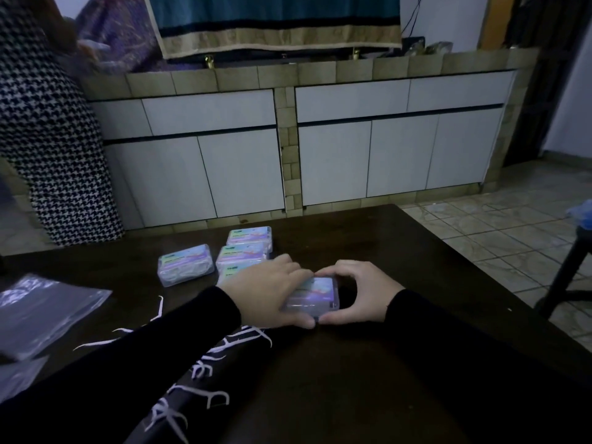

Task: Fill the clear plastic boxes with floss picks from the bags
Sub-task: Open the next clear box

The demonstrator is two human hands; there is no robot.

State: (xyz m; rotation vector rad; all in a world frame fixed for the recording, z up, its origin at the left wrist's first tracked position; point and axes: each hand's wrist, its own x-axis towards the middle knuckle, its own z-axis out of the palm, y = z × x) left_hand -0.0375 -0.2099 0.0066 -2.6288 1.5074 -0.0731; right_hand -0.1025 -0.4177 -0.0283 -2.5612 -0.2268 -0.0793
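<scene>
Clear plastic marks the progress: four labelled boxes (248,251) sit closed on the dark table (400,363), apparently filled. Both the left hand (266,291) and the right hand (358,291) curl around a fifth box (315,294), probably pressing it shut. Loose floss picks (205,373) near the bags (41,312) remain unpacked.

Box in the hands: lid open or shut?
Shut: the box has its labelled lid flat on top, left hand and right hand gripping it.
</scene>
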